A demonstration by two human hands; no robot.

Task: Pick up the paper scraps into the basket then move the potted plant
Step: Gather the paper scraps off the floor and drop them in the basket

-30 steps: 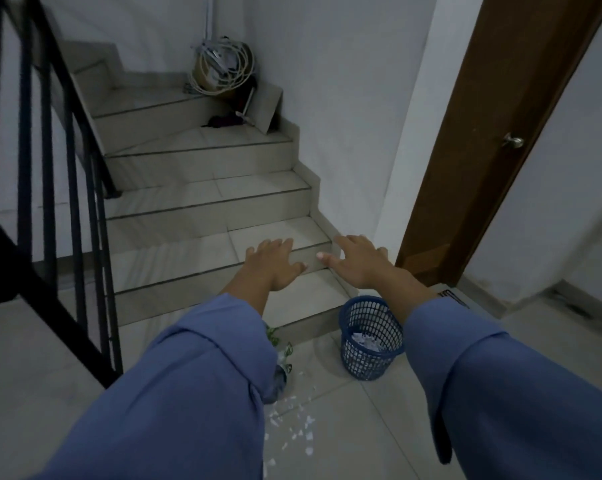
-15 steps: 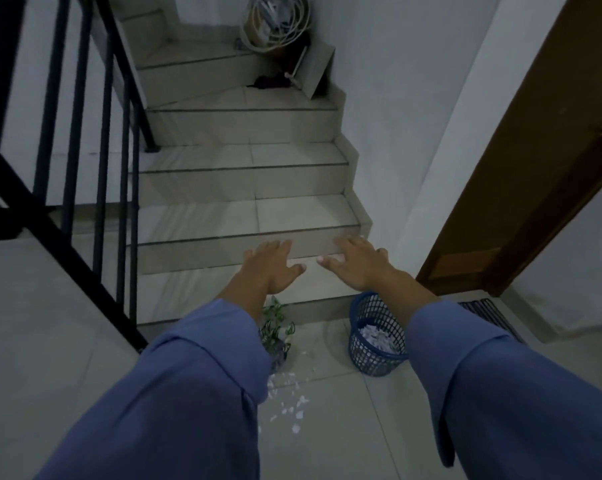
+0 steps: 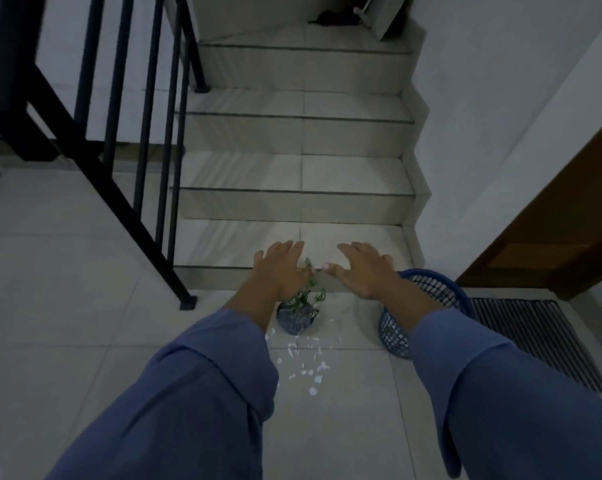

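Small white paper scraps lie scattered on the pale floor tiles at the foot of the stairs. Just beyond them stands a small potted plant with green leaves in a dark blue pot. A blue mesh basket sits to its right, partly hidden by my right forearm. My left hand hovers over the plant with fingers spread and holds nothing. Stretched out above the floor left of the basket, my right hand is open and empty too.
Tiled stairs rise straight ahead. A black metal railing stands at the left. A brown door and a dark doormat are at the right, next to a white wall.
The view has tilted downward, so the plant, scraps and basket sit higher in frame and show more fully. Both hands stay outstretched and empty.
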